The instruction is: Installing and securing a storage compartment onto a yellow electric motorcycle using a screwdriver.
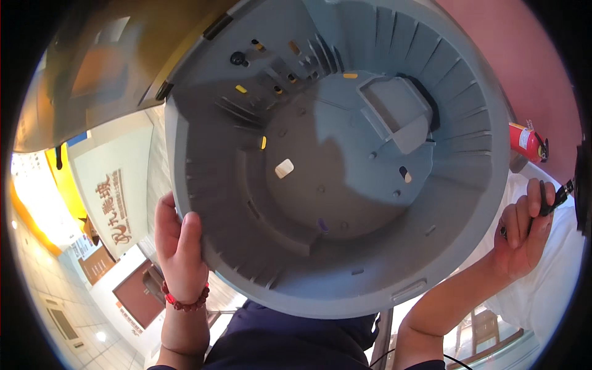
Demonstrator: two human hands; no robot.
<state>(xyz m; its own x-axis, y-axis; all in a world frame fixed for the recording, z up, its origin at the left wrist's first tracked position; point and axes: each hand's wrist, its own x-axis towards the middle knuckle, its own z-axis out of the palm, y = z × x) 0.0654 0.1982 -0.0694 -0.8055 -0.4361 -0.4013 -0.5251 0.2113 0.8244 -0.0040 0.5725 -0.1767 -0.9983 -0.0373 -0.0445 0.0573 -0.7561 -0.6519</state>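
Observation:
A large grey plastic tub-like shell [456,203] fills the middle of the head view, its open side toward me. Inside, its floor and one wall have slots and small holes, and a raised box-shaped part [394,108] stands at the upper right. My left hand [180,237], with a red bead bracelet at the wrist, grips the shell's left rim, thumb inside and fingers outside. Off the right rim, apart from the shell, my right hand [523,231] is raised with its fingers closed on a slim black object [560,198] with shiny parts. What kind it is, I cannot make out.
A shiny yellowish-brown panel [117,68] stands close at the upper left, next to the shell. A red fire extinguisher [527,142] is beyond the right rim, below a pink surface [518,55]. White cloth [542,296] lies behind my right hand. A pale wall with lettering [117,185] is at left.

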